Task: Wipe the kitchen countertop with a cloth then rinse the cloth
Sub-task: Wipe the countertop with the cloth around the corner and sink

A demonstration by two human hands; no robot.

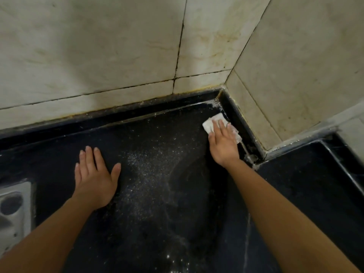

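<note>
Two hands are down on the black stone table (157,213), both palm-down w/ bare forearms reaching in from the bottom edge; left hand (94,178) lies flat on the bare surface, fingers straight and a bit spread, thumb out to the side, holding nothing; right hand (223,144) is further back and to the right, fingers straight and close together, pressing flat on a white cloth (209,124).

Cloth is folded small, lying on the table right by the back-right corner, its far end sticking out past the fingertips, its right edge just beside the low black upstand (243,133) that runs along the wall foot; part of the cloth is hidden under the hand.

White specks (149,164) are scattered over the table btwn the two hands and trail toward the near edge; faint curved smear marks show on the dark surface near the right forearm.

Cream wall tiles (98,56) w/ dark grout lines and yellowish stains rise behind; tiled wall juts out at right, w/ another black surface (305,184) beyond it.

Steel fitting (13,209) w/ dark round openings sits at the left edge, cut off by the frame; can't tell what it is.
</note>
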